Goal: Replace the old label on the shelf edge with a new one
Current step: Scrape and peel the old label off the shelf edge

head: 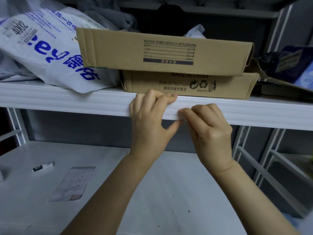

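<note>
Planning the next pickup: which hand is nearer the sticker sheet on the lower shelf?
Left. The left hand grips the shelf edge above and right of the sticker sheet; the right hand sits at the same edge, farther right.

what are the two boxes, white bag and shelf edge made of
Upper box and lower box: matte brown cardboard, creased folds and printed ink. White bag: probably thin plastic film, crinkled. Shelf edge: smooth ribbed white, likely painted metal, possibly plastic.
</note>
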